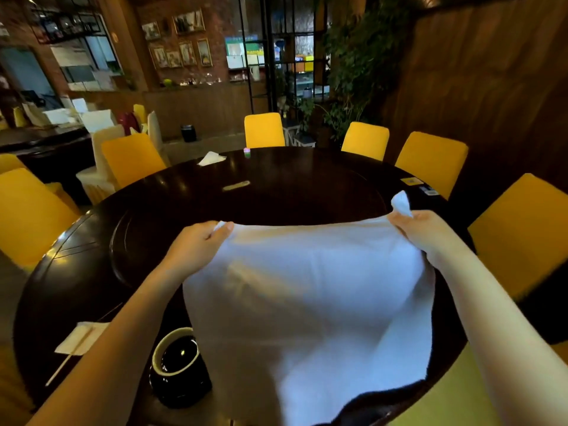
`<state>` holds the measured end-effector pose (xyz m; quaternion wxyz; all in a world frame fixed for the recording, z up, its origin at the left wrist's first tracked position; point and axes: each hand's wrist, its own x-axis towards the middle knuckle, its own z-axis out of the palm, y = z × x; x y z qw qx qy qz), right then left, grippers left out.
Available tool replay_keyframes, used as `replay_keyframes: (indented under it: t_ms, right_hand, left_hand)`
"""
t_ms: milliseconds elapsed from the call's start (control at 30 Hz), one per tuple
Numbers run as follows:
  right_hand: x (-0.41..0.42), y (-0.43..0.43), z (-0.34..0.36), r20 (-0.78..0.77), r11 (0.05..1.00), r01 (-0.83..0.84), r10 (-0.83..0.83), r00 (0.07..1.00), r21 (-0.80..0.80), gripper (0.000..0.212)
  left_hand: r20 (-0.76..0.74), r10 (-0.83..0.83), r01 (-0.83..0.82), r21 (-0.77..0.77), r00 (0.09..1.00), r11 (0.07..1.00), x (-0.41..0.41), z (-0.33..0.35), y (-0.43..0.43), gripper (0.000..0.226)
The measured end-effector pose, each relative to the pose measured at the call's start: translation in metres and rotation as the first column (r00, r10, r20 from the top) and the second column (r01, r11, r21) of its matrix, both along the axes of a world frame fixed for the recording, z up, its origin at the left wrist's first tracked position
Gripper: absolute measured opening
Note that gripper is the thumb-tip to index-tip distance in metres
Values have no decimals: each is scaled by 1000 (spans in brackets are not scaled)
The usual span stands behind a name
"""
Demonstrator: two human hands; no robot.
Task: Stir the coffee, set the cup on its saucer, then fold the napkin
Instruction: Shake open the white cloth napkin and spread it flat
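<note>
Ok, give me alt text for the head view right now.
Both hands, left hand and right hand, hold a white napkin spread open by its far corners above a dark round table. A black cup of coffee stands at lower left.

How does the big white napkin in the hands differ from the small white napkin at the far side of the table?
The held napkin is spread wide open, pinched at its top corners by the left hand and right hand; the far napkin lies untouched on the table. The held napkin looks far larger, though it is also much nearer the camera. It hangs toward the near edge; the far napkin lies folded or crumpled. Both are white.
</note>
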<state>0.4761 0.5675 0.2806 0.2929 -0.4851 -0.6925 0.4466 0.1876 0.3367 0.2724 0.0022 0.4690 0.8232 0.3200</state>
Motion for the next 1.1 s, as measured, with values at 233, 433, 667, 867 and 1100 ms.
replay_keyframes:
  t_ms: [233, 433, 667, 867, 1100]
  right_hand:
    - [-49, 49, -92, 235, 990, 110, -87, 968, -83, 40]
    - [-91, 76, -153, 322, 981, 186, -157, 934, -61, 63]
    - [-139, 107, -200, 310, 996, 85, -83, 947, 6, 43]
    - [-175, 82, -240, 426, 905, -97, -99, 899, 413, 56]
    - [-220, 13, -297, 737, 616, -735, 350, 578, 283, 79]
  left_hand:
    - [74, 38, -10, -345, 997, 939, -45, -80, 54, 28]
    - [-16, 177, -173, -314, 984, 933, -72, -145, 93, 23]
    - [-51, 440, -435, -293, 896, 851, -94, -189, 122, 21]
    - [-189, 318, -358, -241, 929, 902, -62, -239, 137, 50]
    - [-177, 76, -154, -485, 981, 861, -23, -299, 144, 77]
